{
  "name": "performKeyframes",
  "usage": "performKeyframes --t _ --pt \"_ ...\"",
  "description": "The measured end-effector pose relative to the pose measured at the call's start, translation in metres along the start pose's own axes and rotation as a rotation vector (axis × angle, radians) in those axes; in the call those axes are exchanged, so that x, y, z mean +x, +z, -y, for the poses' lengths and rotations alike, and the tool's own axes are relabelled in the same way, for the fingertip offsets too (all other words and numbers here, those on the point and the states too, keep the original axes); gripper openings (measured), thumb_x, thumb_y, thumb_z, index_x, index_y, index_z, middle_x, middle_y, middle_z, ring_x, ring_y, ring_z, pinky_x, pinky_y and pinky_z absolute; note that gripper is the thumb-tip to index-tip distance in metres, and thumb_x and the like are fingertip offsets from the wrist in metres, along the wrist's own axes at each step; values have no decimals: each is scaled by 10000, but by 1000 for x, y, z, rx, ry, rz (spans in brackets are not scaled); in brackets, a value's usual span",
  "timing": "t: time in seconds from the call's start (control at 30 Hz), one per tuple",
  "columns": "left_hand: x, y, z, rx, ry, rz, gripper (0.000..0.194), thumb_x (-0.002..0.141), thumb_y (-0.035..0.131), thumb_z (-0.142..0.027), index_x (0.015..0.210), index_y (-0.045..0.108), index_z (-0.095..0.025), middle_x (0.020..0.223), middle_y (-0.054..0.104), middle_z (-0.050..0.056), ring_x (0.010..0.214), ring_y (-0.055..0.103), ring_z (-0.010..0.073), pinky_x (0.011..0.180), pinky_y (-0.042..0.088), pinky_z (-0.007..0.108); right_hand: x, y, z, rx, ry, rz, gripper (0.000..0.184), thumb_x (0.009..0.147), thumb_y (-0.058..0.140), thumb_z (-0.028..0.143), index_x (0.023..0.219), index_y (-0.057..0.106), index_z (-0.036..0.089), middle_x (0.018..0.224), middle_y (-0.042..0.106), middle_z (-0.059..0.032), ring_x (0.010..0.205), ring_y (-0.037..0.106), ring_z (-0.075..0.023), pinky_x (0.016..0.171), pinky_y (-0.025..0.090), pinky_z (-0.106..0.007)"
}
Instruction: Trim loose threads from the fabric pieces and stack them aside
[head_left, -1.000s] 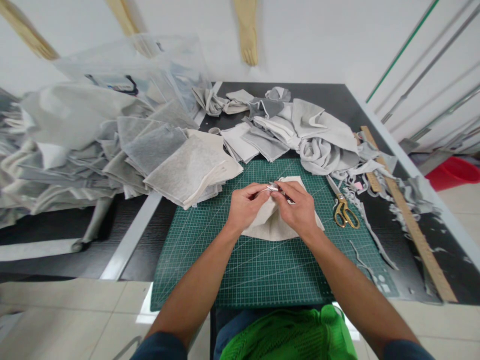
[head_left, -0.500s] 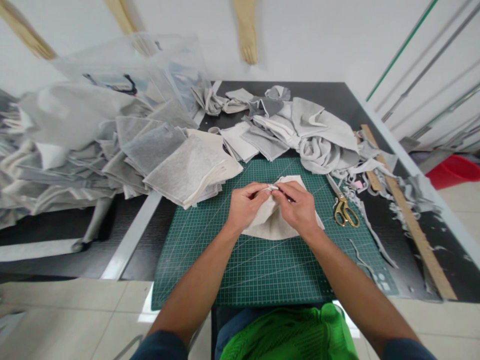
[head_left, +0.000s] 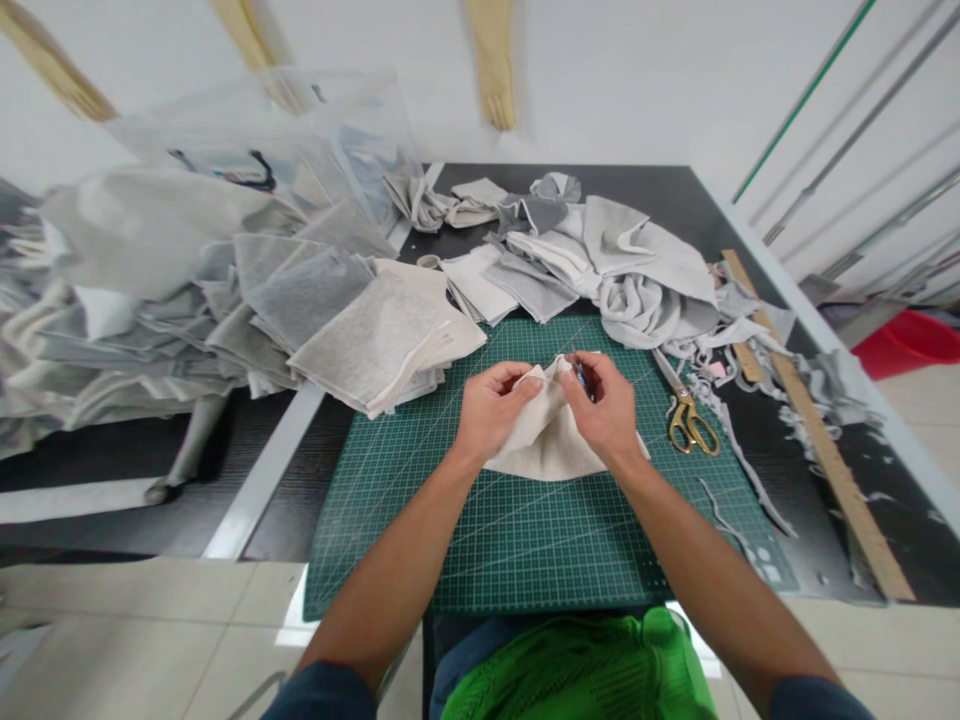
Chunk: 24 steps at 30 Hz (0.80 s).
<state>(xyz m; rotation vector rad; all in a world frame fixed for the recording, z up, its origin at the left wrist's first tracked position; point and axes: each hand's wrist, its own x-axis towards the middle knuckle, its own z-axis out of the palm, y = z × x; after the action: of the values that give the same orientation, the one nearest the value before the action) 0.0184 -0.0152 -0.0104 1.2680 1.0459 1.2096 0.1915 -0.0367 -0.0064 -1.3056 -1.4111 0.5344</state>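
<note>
A cream piece of fabric [head_left: 551, 450] lies partly lifted on the green cutting mat [head_left: 480, 560]. My left hand [head_left: 491, 405] pinches its upper edge between thumb and fingers. A little to the right, my right hand [head_left: 604, 405] grips the same edge with its thumb and fingertips. Tucked in my right palm is a small dark-blue tool [head_left: 582, 378] with a thin metal tip; it looks like thread snips, though the fingers cover most of it. Between the two hands the cloth edge sags in a fold.
Gold-handled scissors [head_left: 691, 425] rest on the mat's right side. Beyond them are fabric scraps and a long wooden ruler [head_left: 825, 440]. Fabric stacks [head_left: 375, 340] rise at left, with more cloth [head_left: 645, 240] behind. A clear plastic box [head_left: 262, 130] stands at the back left.
My hands have moved slightly apart along the fabric's edge, where they were nearly touching. The small tool in my right hand has turned and shows more.
</note>
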Motion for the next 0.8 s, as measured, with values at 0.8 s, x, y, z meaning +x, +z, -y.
performKeyframes --t 0.8 --pt "10 -19 1 1071 426 -79 359 909 482 -80 1099 752 -221 1305 690 112 1392 486 333 1177 349 553 12 -11 -35 -818 228 291 226 928 557 210 1088 716 209 976 748 -156 909 733 -312 803 531 -404"
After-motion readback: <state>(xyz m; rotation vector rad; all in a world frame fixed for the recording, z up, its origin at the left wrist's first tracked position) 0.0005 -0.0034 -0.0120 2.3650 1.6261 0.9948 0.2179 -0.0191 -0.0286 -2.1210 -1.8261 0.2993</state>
